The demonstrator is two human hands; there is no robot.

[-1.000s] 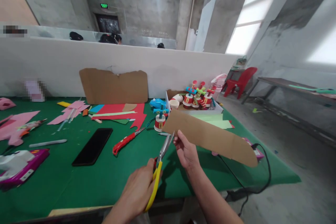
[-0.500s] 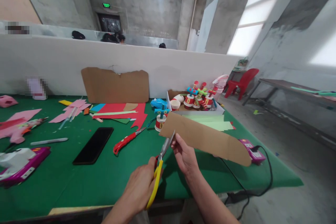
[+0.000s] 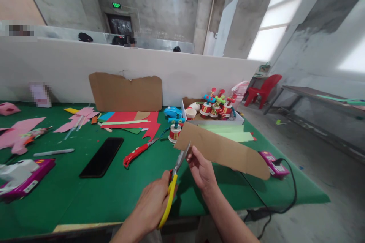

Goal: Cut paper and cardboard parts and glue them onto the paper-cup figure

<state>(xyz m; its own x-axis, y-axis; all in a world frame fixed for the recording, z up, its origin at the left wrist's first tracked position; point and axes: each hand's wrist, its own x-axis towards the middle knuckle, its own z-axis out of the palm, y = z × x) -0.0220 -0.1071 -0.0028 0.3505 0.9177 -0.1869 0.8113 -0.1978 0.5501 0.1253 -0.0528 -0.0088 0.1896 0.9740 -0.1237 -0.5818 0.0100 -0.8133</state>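
Yellow-and-red-handled scissors are in my left hand, its fingers closed round the handles. Their slightly parted blades touch the lower left edge of a long brown cardboard piece with a rounded right end. My right hand pinches that same edge just right of the blade tips, and the cardboard slants down to the right above the table. Behind its left end stands a small paper-cup figure with blue parts. A red-handled knife lies left of the scissors.
On the green table are a black phone, coloured paper and a purple power strip with a black cable. A box of cup figures stands behind. Cardboard leans on the white partition.
The rounded right end of the cardboard has shifted slightly to the left. Both hands and the scissors are almost where they were.
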